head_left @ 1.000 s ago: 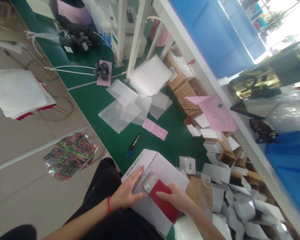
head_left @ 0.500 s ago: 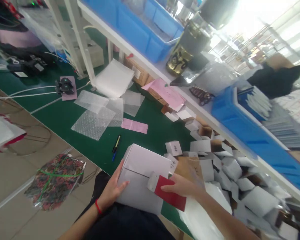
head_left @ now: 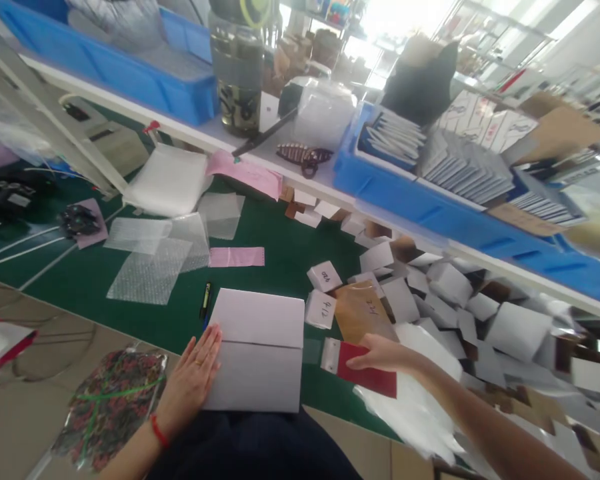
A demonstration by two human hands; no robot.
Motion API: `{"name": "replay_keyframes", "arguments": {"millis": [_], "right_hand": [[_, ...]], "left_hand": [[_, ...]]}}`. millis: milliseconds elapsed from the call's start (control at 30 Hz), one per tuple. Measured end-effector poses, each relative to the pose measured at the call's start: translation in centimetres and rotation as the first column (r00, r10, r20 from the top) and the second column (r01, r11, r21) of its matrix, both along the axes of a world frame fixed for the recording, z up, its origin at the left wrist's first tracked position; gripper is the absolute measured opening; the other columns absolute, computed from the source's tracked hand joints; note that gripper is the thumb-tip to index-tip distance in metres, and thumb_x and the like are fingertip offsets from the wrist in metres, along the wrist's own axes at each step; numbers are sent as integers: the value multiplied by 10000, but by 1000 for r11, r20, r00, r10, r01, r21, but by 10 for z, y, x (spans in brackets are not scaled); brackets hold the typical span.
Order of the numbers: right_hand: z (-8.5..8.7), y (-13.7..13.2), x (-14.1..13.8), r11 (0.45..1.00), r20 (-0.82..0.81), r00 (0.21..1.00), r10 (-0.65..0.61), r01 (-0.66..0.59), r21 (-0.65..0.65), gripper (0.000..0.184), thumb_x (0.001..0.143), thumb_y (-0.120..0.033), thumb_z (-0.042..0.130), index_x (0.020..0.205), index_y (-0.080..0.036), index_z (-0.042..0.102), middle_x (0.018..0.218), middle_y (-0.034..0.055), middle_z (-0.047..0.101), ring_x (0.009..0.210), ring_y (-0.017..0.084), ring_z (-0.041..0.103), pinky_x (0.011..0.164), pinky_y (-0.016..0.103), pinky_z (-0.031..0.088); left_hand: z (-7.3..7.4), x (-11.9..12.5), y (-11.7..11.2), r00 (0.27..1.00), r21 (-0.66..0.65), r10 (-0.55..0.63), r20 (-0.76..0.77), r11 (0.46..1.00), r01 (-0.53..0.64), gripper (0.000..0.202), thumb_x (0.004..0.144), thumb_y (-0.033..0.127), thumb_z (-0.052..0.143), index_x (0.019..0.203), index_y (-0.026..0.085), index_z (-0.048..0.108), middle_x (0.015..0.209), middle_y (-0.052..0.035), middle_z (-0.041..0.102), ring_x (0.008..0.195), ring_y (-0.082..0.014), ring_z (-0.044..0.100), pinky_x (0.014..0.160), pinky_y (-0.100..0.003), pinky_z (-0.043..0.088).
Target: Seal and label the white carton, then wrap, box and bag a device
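Observation:
A closed white carton (head_left: 257,350) lies on the green table (head_left: 280,247) right in front of me. My left hand (head_left: 193,380) rests flat against its left side with the fingers stretched out. My right hand (head_left: 380,353) grips a red tape dispenser (head_left: 363,370) just off the carton's right edge, and a strip of clear tape (head_left: 313,351) runs from the dispenser back to the carton. A red band circles my left wrist.
Several small white boxes (head_left: 450,293) and a brown envelope (head_left: 363,310) are piled at the right. Bubble wrap sheets (head_left: 150,267), a pink slip (head_left: 237,257) and a pen (head_left: 206,300) lie at the left. Blue bins (head_left: 430,207) stand on the shelf behind. A floral bag (head_left: 110,407) lies below the table edge.
The view swung round to the right. My right hand has drawn the dispenser off the carton's right edge, trailing tape. My left hand slid to the carton's left side and flattened.

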State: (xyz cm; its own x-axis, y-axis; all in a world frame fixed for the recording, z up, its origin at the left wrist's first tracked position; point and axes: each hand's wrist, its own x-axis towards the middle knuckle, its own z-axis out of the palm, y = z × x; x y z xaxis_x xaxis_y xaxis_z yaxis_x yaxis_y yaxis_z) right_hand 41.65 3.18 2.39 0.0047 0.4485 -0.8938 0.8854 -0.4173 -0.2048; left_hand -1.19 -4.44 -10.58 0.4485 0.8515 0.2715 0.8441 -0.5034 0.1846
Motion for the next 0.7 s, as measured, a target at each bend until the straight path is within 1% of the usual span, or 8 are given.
{"name": "replay_keyframes", "arguments": {"millis": [67,133,267,333,367,467,567,700], "right_hand": [[-13,0,4,996,-70,998,-9,2,-88,345,751,-481,696,893,-167,696,909,69,748,845,236,714,686,299,513],[-22,1,5,993,-100,995,1,-12,-116,315,767,-461,690,865,-161,685,916,78,747,856,239,713,690,302,503],[-27,5,6,995,-117,993,28,-40,-97,288,778,-443,708,798,-159,664,883,76,746,816,231,713,646,290,487],[-26,6,8,994,-133,991,34,-47,-98,282,801,-435,700,798,-155,664,874,72,747,810,223,715,636,282,487],[-25,6,9,994,-140,989,38,-52,-98,280,809,-432,696,796,-153,667,870,72,747,808,221,715,631,278,487],[-26,5,14,994,-161,986,48,-63,-90,280,816,-430,698,788,-152,683,876,74,749,812,222,714,622,271,485],[-28,4,18,994,-188,981,55,-72,-84,291,808,-442,706,775,-153,698,884,75,750,807,217,710,616,263,479],[-35,0,28,992,-202,974,104,-117,-56,330,793,-481,701,727,-158,701,854,65,749,776,209,702,585,255,456]], "left_hand": [[4,11,0,998,27,-29,-51,999,30,642,994,195,337,1598,112,137,1602,-148,364,1519,-215,256,1258,-351,177],[8,34,-2,997,32,-31,-72,999,33,661,999,239,344,1595,78,109,1616,-177,321,1523,-244,247,1235,-370,239],[13,113,-12,994,-55,-81,-75,995,77,921,943,562,457,1585,24,75,1628,-223,265,1520,-316,249,1189,-421,326],[14,155,-18,997,-102,-52,-56,994,46,1135,840,712,519,1574,-17,50,1624,-265,237,1513,-359,250,1172,-449,351],[13,172,-20,999,-121,-23,-45,993,17,1203,800,732,552,1569,-31,28,1624,-286,212,1510,-384,243,1169,-470,353],[12,200,-23,999,-177,25,-33,984,-31,1119,820,506,618,1572,-3,-37,1643,-278,139,1520,-386,204,1191,-486,321],[12,199,-23,1000,-210,6,-26,978,-11,1046,798,286,587,1578,36,-64,1663,-237,83,1533,-359,170,1205,-478,308],[13,191,-26,996,-194,-31,-81,981,15,1034,763,195,543,1575,29,-76,1662,-238,46,1533,-361,158,1187,-495,344]]}}
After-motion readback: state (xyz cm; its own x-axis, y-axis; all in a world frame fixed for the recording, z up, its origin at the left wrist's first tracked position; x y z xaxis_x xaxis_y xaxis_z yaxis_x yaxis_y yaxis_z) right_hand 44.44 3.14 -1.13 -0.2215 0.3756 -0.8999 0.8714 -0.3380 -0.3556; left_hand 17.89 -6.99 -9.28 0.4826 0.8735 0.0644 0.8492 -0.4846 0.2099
